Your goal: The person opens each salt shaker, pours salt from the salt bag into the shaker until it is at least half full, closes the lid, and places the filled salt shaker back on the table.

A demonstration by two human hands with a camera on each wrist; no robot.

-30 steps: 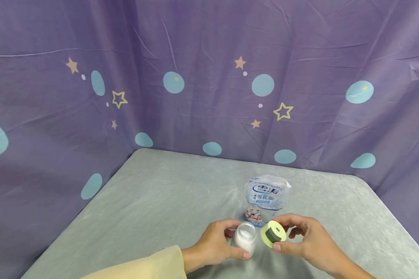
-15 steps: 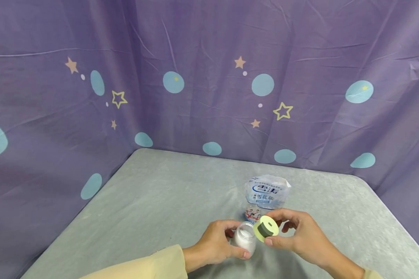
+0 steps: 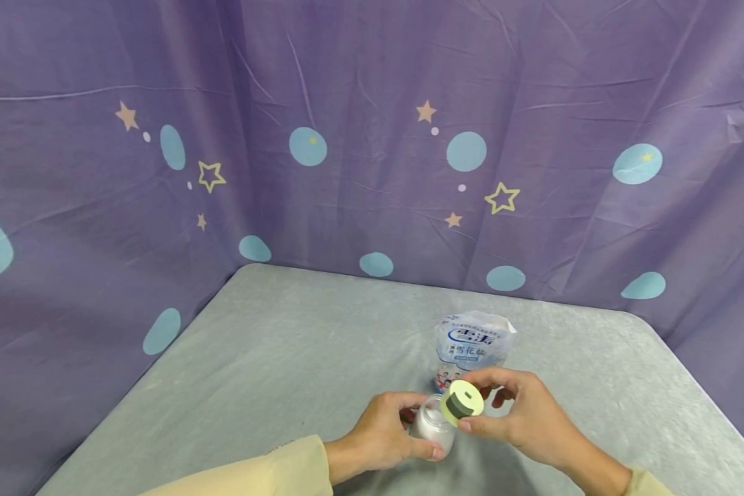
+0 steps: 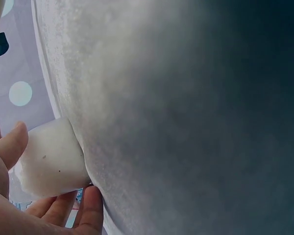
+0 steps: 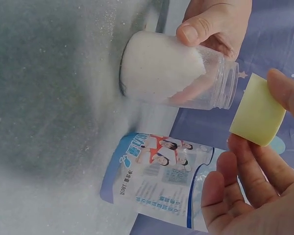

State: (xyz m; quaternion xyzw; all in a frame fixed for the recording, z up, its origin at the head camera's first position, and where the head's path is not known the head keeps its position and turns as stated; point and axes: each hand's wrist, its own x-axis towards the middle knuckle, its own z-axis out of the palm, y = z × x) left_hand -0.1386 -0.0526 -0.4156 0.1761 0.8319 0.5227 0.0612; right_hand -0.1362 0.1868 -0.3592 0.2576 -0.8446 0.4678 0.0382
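Observation:
A clear jar (image 3: 432, 435) partly filled with white salt stands upright on the table, its mouth uncovered. My left hand (image 3: 381, 428) grips its side, thumb in front and fingers behind. In the right wrist view the heaped salt (image 5: 157, 68) slopes below the threaded neck. Between thumb and fingers my right hand (image 3: 527, 421) pinches a pale yellow-green lid (image 3: 466, 397) with a dark green flap. The lid is tilted, close by the right side of the jar's mouth; a narrow gap shows between lid and neck in the right wrist view.
A blue and white salt bag (image 3: 474, 341) stands just behind the jar and the right hand, its lower part overlapped by them. Pale grey cloth covers the table (image 3: 297, 344). A purple patterned curtain (image 3: 372, 83) hangs along the back and sides.
My right hand has carried the lid leftward and slightly up, from beside the jar to the edge of its mouth. My left hand and the jar have stayed in place.

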